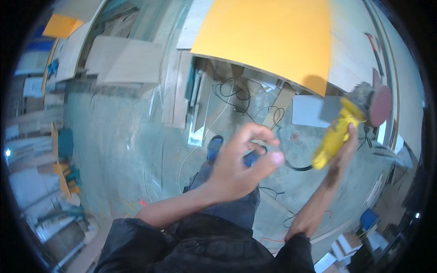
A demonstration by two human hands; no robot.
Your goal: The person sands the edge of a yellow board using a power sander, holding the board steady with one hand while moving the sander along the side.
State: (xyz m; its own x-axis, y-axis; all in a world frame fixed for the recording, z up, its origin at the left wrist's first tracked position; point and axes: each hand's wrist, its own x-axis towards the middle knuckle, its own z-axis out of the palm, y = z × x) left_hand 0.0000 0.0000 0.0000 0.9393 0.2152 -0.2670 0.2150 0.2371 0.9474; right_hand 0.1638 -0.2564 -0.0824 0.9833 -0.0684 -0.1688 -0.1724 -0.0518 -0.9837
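Here's my right hand point(348, 144) out to the side, closed around the yellow angle grinder point(331, 140), its body against my palm, my fingers partly hidden! The reddish sanding disc point(381, 107) sits beyond my fingertips, right of the yellow panel point(268, 38). My left hand point(241, 170) (a bit blurred) hovers well apart, fingers curled, thumb held off from them.

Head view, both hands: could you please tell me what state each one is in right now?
Left hand: open, fingers loosely curled, holding nothing visible.
Right hand: closed, its grip on the yellow disc sander.
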